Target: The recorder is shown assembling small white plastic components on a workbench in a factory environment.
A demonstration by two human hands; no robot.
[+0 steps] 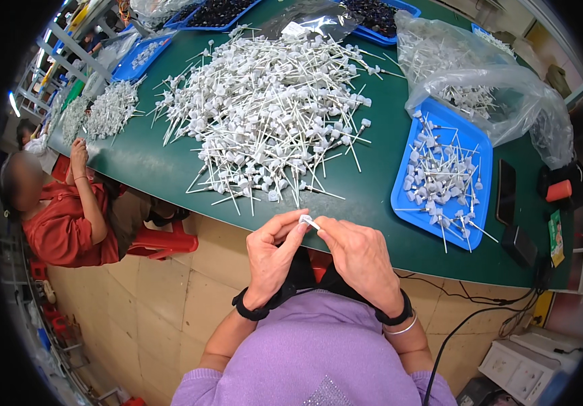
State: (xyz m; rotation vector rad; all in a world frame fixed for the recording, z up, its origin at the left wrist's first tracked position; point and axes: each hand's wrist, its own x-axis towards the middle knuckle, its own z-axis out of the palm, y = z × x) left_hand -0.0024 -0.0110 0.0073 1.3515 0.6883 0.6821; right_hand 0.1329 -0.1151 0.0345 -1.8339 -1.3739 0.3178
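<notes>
At the table's near edge, my left hand [273,254] pinches the pale head of a small white stick piece [310,221] between thumb and fingers. My right hand [360,256] is closed around the piece's other end, so most of its stem is hidden. Just beyond my hands lies a large loose pile of similar white sticks [264,108] with blocky pale grey heads. To the right, a blue tray [398,196] holds more of these stick pieces.
A clear plastic bag [528,88] of white sticks lies behind the tray. A black phone [506,193] and a small black box [519,245] sit right of it. Dark parts fill blue trays [399,5] at the back. A co-worker in red [68,223] sits at left.
</notes>
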